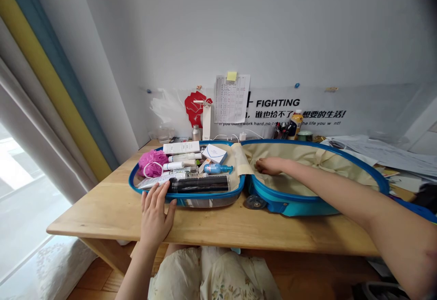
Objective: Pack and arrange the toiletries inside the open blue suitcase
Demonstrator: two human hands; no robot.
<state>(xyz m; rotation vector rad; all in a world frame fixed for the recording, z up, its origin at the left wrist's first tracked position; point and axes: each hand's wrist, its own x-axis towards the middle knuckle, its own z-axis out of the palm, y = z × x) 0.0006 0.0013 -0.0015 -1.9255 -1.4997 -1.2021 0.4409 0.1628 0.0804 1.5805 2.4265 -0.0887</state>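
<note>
Floral cream fabric (pixel 235 277) gathers in soft folds over the person's lap, right up close, and beyond it runs the smooth, pale-grained wooden desk (pixel 218 237) with its rounded corner. Across that lies the suitcase (pixel 300 207), unfolded into two rounded shells, glossy blue along the rims, a chunky wheel (pixel 255 201) poking out beside the hinge. Look at the left shell, it's crowded! Frilly magenta mesh pouf (pixel 153 161) at the far left, its white cord looped in front; slim white carton (pixel 180 147) at the back; flat white box (pixel 215 153) tilted nearby; blue pump bottle (pixel 215 168) on its side; and a long, shiny black cylinder (pixel 201 184) along the near edge. Over on the right, it's crinkled beige lining (pixel 300 172). Now the hands: the left hand (pixel 156 206) lies over the near rim, fingers extended, thumb well apart, fingertips by the black cylinder, grasping nothing. And the right hand (pixel 269 166) reaches into the right shell near the hinge, fingers curled down at the lining; whether they pinch anything, I can't tell from here.
</note>
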